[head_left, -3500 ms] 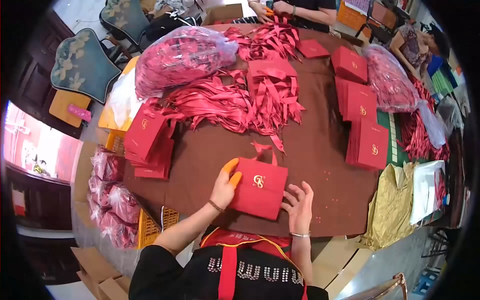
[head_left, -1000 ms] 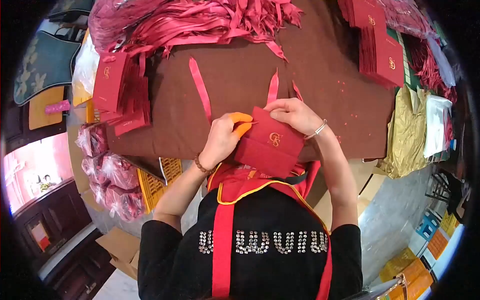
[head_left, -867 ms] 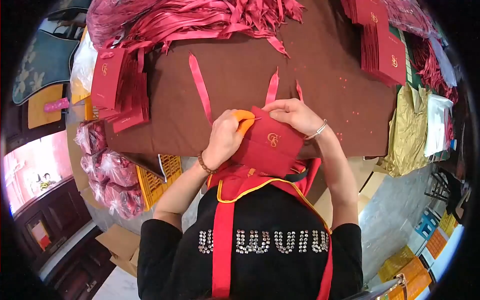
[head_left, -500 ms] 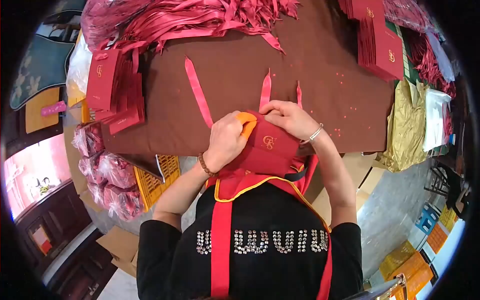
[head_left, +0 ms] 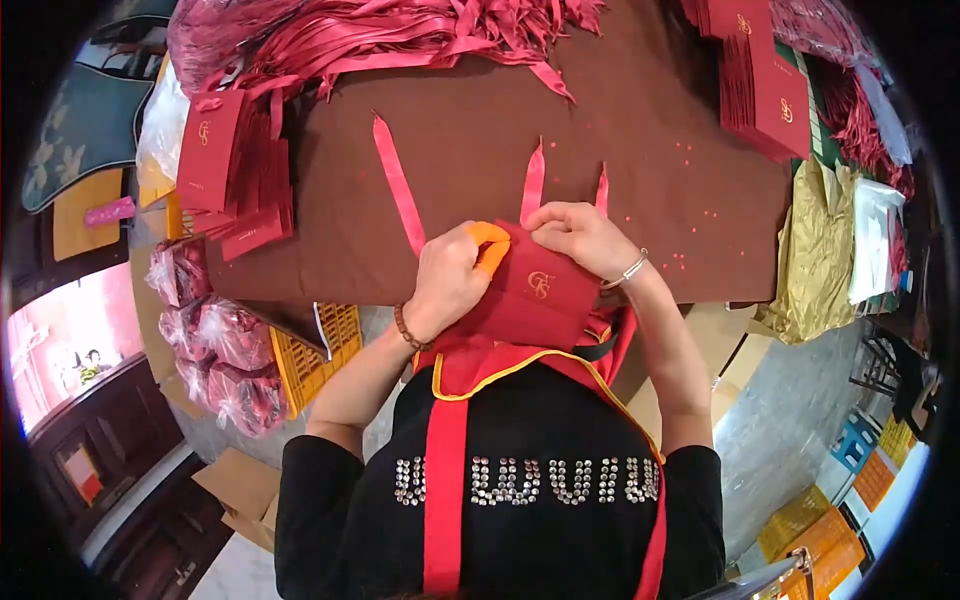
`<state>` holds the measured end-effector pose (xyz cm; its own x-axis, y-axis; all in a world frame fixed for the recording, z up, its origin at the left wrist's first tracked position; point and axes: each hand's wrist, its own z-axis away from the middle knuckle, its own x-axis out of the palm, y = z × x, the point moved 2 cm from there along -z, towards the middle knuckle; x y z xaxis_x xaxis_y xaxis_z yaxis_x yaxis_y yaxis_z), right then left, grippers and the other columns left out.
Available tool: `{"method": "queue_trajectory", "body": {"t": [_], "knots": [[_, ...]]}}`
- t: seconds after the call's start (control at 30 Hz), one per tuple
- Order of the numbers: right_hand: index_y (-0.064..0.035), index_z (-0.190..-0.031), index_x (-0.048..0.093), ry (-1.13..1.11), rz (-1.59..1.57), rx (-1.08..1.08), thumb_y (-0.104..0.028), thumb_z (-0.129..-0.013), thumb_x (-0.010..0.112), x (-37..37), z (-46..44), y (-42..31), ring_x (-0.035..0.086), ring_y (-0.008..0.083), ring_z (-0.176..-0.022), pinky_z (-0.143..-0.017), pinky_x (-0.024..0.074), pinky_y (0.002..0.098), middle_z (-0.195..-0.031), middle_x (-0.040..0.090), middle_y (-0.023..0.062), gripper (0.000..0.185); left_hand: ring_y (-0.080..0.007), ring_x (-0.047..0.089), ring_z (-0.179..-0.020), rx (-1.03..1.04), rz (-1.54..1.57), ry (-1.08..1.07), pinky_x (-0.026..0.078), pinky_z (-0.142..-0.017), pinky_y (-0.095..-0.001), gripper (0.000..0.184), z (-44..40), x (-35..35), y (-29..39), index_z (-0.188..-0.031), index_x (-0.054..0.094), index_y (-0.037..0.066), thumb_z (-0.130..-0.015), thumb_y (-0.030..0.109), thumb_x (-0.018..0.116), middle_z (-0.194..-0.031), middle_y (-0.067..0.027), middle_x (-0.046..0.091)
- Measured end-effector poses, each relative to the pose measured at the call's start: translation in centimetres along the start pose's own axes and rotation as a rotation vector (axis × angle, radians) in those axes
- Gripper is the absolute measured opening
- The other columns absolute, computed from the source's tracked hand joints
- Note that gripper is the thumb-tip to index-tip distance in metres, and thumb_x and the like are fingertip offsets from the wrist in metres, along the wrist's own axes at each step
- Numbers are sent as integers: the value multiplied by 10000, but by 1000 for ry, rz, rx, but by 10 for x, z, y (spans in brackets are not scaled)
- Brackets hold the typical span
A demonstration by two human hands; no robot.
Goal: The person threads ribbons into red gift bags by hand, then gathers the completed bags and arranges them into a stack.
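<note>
holds the red bag point(head_left: 540, 308) by its top in a tight pinch, mid-frame, right of left hand point(head_left: 452, 278) and below right hand point(head_left: 588, 242)

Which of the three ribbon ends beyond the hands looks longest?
The leftmost ribbon, running up the brown cloth from beside the left hand; the middle ribbon and rightmost ribbon, both by the right hand, show much shorter lengths.

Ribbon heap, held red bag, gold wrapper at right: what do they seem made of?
Ribbon heap: probably satin fabric, given its soft sheen and limp strands. Red bag: likely matte card, from its flat panels and crease; the gold monogram may be foil. Gold wrapper: perhaps plastic film, crinkled and glossy.
</note>
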<state>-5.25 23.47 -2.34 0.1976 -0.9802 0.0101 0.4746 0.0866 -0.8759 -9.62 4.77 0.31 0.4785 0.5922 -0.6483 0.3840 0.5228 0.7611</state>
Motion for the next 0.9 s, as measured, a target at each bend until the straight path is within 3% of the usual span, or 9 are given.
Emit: {"method": "queue_trajectory", "body": {"t": [0.17, 0.47, 0.67, 0.77, 0.9], "knots": [[33, -1045, 605, -2, -6, 0, -91, -868, 554, 0, 1, 3, 547, 39, -761, -687, 441, 188, -821, 615, -8, 222, -319, 619, -746, -8, -12, -56, 482, -642, -362, 134, 1, 1, 5, -903, 639, 39, -774, 71, 623, -845, -148, 635], [46, -1034, 609, -3, -2, 28, -93, -842, 585, 4, 6, 0, 568, 60, -764, -696, 460, 208, -838, 638, 10, 238, -322, 590, -684, 107, -258, -35, 467, -599, -399, 76, 1, 3, 13, -805, 619, 38, -734, 61, 608, -753, -146, 596], [49, -1012, 606, 68, 143, -113, -90, -823, 585, 10, 12, -4, 579, 75, -746, -688, 472, 236, -799, 653, 62, 236, -315, 568, -647, 236, -443, -8, 468, -587, -400, 73, -1, 9, 28, -733, 588, 11, -676, 55, 598, -696, -143, 561], [46, -981, 612, 70, 275, -90, -94, -809, 563, 12, 19, -23, 638, 136, -769, -693, 487, 283, -814, 674, 138, 227, -275, 555, -625, 337, -507, 5, 460, -566, -372, 72, -1, 9, 37, -688, 568, 10, -630, 52, 571, -672, -117, 537], [43, -987, 614, 142, 380, -177, -86, -806, 562, 17, 19, -22, 629, 128, -770, -700, 483, 278, -819, 675, 117, 229, -265, 551, -649, 393, -554, -38, 459, -599, -366, 76, 1, 8, 36, -719, 579, 13, -661, 61, 586, -689, -105, 539]]}}
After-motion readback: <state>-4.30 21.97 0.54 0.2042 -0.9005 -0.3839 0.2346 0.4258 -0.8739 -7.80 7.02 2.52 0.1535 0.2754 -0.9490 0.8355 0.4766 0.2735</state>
